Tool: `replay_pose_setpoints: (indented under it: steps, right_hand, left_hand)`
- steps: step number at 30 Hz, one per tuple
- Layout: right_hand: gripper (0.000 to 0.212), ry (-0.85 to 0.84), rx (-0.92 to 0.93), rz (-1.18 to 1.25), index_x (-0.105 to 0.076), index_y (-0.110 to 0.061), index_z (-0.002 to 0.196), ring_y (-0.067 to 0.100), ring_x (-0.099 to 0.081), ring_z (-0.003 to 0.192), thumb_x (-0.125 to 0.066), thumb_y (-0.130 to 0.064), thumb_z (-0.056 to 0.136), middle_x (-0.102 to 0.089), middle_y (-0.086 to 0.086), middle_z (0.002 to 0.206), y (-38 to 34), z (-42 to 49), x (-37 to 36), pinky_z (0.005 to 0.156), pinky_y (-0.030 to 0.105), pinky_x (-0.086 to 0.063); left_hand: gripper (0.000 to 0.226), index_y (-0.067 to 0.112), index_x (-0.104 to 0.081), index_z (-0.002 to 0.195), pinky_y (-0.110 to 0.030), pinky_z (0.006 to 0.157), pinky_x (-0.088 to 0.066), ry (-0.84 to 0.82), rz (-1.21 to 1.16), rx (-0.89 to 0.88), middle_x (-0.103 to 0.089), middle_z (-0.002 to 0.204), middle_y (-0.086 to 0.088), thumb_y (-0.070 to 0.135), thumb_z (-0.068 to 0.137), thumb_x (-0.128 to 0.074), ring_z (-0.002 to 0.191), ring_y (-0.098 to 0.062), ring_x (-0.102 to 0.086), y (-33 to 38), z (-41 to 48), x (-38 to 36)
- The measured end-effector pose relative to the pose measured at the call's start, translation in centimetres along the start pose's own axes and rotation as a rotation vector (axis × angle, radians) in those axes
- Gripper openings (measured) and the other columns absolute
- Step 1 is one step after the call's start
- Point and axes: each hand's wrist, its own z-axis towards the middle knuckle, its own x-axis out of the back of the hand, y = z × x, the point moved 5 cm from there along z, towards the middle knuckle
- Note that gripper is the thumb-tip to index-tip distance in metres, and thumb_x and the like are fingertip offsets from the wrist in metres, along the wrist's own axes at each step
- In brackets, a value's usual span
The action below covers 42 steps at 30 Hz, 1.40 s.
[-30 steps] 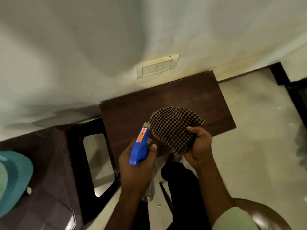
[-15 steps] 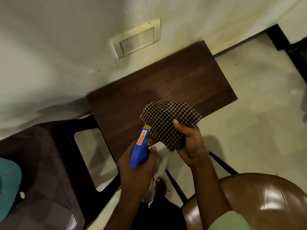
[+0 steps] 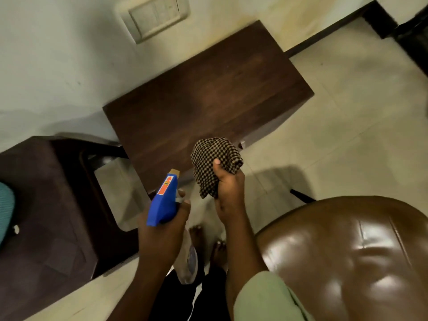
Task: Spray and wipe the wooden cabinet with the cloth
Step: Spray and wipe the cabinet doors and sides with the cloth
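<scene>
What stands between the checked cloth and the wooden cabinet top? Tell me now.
Nothing visible. The right hand grips the cloth by the cabinet's front edge; its top shows only wood. The spray bottle, in the left hand, is off to the side.

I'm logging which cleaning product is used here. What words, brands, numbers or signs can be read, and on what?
Orange sticker on the spray bottle in the left hand: what looks like an arrow toward the nozzle; no legible words.
Label on the bottle's clear body: too blurred to read.
Wall switch plate: no text visible.
Cloth in the right hand: check pattern only.
</scene>
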Motion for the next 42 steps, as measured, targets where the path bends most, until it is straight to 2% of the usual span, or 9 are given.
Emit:
replay_pose_setpoints:
  steps: [7, 12, 15, 17, 19, 23, 30, 37, 42]
  right_hand:
    - [0.028, 0.003, 0.049, -0.032, -0.059, -0.014, 0.120, 0.018, -0.062, 0.102, -0.057, -0.011, 0.092, -0.065, -0.003, 0.107, 4.0, -2.3, 1.7, 0.097, 0.047, -0.050]
    - [0.032, 0.039, 0.064, -0.087, -0.056, -0.010, 0.126, 0.007, -0.059, 0.091, -0.054, -0.012, 0.094, -0.061, -0.012, 0.095, 8.1, -3.2, 1.9, 0.098, 0.044, -0.049]
    - [0.021, 0.054, 0.120, -0.099, -0.063, -0.020, 0.110, 0.009, -0.061, 0.093, -0.055, -0.010, 0.094, -0.064, -0.012, 0.094, 10.1, -3.7, 2.0, 0.100, 0.047, -0.048]
    - [0.021, 0.065, 0.163, -0.112, -0.063, -0.028, 0.096, 0.011, -0.063, 0.094, -0.055, -0.009, 0.093, -0.066, -0.010, 0.094, 11.5, -4.0, 2.3, 0.100, 0.048, -0.048]
    - [0.020, 0.055, 0.191, -0.127, -0.061, -0.030, 0.093, 0.014, -0.064, 0.098, -0.056, -0.012, 0.093, -0.067, -0.009, 0.096, 12.7, -3.7, 2.5, 0.099, 0.049, -0.048]
    - [0.021, 0.073, 0.268, -0.133, -0.064, -0.030, 0.087, 0.018, -0.065, 0.098, -0.057, -0.011, 0.092, -0.069, -0.008, 0.095, 16.2, -1.4, 3.7, 0.097, 0.051, -0.049]
    - [0.022, 0.121, 0.398, -0.117, -0.066, -0.028, 0.088, 0.022, -0.067, 0.095, -0.055, -0.009, 0.091, -0.071, -0.002, 0.095, 20.7, 4.7, 5.2, 0.093, 0.050, -0.052]
    - [0.022, 0.194, 0.520, 0.145, -0.067, -0.012, 0.111, 0.026, -0.066, 0.103, -0.057, -0.008, 0.091, -0.070, 0.008, 0.108, 24.2, 10.0, 6.5, 0.095, 0.051, -0.050]
    - [0.022, 0.094, 0.612, 0.221, -0.068, -0.023, 0.095, 0.021, -0.067, 0.098, -0.057, -0.005, 0.090, -0.071, -0.002, 0.099, 24.7, 13.6, 5.6, 0.094, 0.047, -0.052]
  left_hand:
    - [0.028, 0.031, -0.054, 0.085, -0.032, 0.069, -0.049, 0.059, 0.039, -0.039, -0.063, 0.078, -0.003, 0.006, 0.083, -0.066, 0.071, -0.019, -0.061, -4.7, -1.5, 1.1]
    - [0.013, 0.020, -0.057, 0.089, -0.038, 0.069, -0.053, 0.025, 0.061, -0.047, -0.063, 0.082, -0.013, 0.019, 0.081, -0.066, 0.076, -0.030, -0.063, -8.8, -1.1, 2.0]
    - [0.023, 0.013, -0.059, 0.093, -0.044, 0.073, -0.056, -0.025, 0.057, -0.095, -0.063, 0.082, -0.015, 0.028, 0.077, -0.063, 0.076, -0.031, -0.063, -10.7, -0.7, 2.6]
    - [0.014, 0.015, -0.059, 0.093, -0.039, 0.069, -0.056, -0.037, 0.066, -0.130, -0.062, 0.078, -0.011, 0.021, 0.082, -0.065, 0.072, -0.028, -0.062, -12.0, -0.6, 3.1]
    - [0.017, 0.015, -0.061, 0.098, -0.032, 0.065, -0.053, -0.005, 0.017, -0.133, -0.062, 0.077, -0.007, 0.014, 0.083, -0.067, 0.071, -0.026, -0.062, -13.5, -0.1, 3.5]
    - [0.018, 0.027, -0.060, 0.091, -0.035, 0.065, -0.054, -0.013, -0.016, -0.121, -0.063, 0.075, -0.010, 0.015, 0.082, -0.069, 0.071, -0.030, -0.063, -17.7, 1.0, 3.1]
    - [0.018, 0.028, -0.055, 0.076, -0.022, 0.058, -0.042, 0.069, -0.028, -0.184, -0.060, 0.068, 0.001, 0.017, 0.079, -0.069, 0.062, -0.016, -0.058, -24.0, 5.9, 1.3]
    - [0.018, 0.027, -0.056, 0.075, -0.031, 0.064, -0.050, 0.113, -0.051, -0.335, -0.062, 0.071, -0.001, 0.018, 0.080, -0.070, 0.068, -0.019, -0.062, -27.9, 9.9, -0.8]
    - [0.014, 0.022, -0.057, 0.075, -0.035, 0.066, -0.053, 0.138, -0.074, -0.462, -0.063, 0.070, -0.005, 0.021, 0.081, -0.069, 0.068, -0.023, -0.062, -29.6, 12.2, -2.2]
